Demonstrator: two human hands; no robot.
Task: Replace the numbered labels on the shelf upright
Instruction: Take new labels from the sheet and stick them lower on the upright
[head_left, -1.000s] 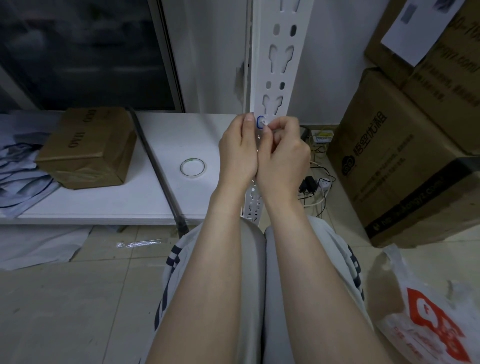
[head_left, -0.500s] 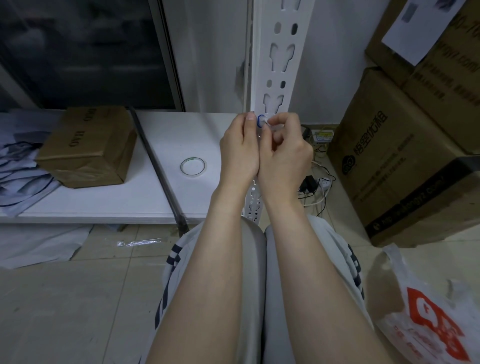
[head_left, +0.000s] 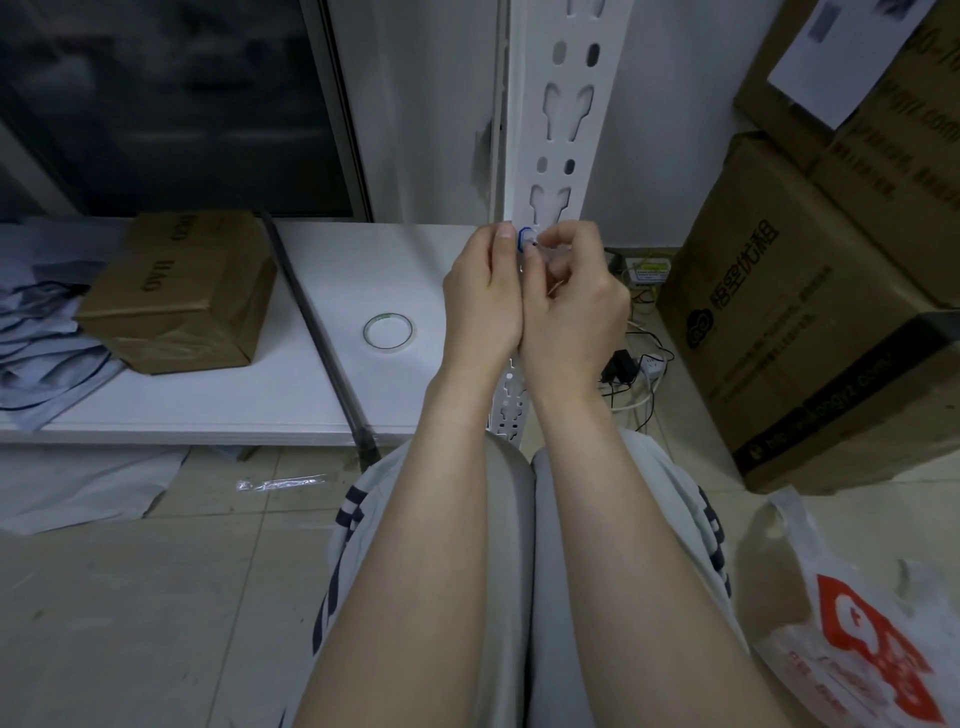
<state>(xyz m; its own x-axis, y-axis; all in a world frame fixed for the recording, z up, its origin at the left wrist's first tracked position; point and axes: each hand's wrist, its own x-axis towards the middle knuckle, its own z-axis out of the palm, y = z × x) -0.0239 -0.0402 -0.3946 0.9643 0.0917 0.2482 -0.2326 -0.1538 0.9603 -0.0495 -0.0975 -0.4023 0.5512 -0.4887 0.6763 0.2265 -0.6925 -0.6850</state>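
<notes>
A white perforated shelf upright (head_left: 563, 78) rises in the middle of the view, its lower part hidden behind my hands and showing again near my knees. A small white label with a blue rim (head_left: 524, 239) sits on the upright at fingertip height. My left hand (head_left: 485, 301) rests against the upright's left edge, thumb beside the label. My right hand (head_left: 569, 306) is curled, its fingertips pinched at the label's right edge. Any number on the label is too small to read.
A white shelf board (head_left: 218, 384) lies on the floor to the left, carrying a tape roll (head_left: 389, 332), a brown carton (head_left: 182, 296) and a dark rod (head_left: 317, 338). Large cartons (head_left: 810, 312) stack on the right. Cables and a plug strip (head_left: 639, 364) lie behind. A plastic bag (head_left: 857, 639) sits front right.
Both hands have stayed at the label; the right fingertips shifted slightly at its edge. Nothing else moved.
</notes>
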